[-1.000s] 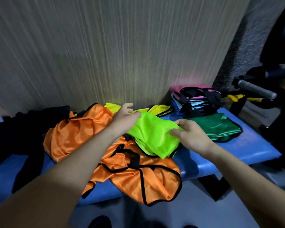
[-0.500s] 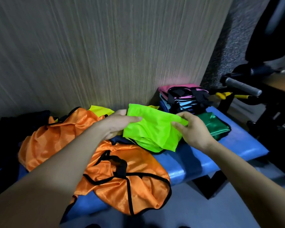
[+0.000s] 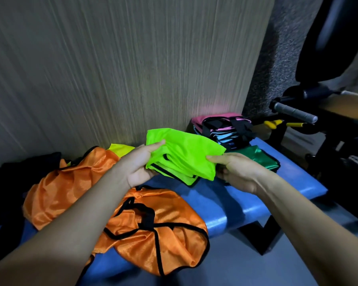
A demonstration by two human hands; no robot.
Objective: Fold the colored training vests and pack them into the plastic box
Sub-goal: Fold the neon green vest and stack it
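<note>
Against a wall of pale, vertically grained panelling, a padded blue table (image 3: 256,195) is carrying a spread of sports kit as a person is working through a pile of training vests. The left hand (image 3: 140,166) and the right hand (image 3: 236,172) are each pinching an opposite edge of a folded, neon-green mesh vest with black trim (image 3: 182,159), holding it just above the table; each grip is closing on the fabric, thumb on top and fingers beneath. The cloth is looking thin, light and slippery, with no stiffness of its own, so the layers are likely to slide apart unless both side edges are being held together and the bundle is being supported from below. Two crumpled, shiny orange vests with black binding (image 3: 153,230) are lying unfolded nearer the camera, a yellow vest (image 3: 120,148) is peeking out behind them, and a folded dark green vest (image 3: 258,159) is resting beside a stack of folded pink, blue and black vests (image 3: 223,129) by the wall. The plastic box is not appearing in view. No brand, label or legible writing is showing anywhere.
</note>
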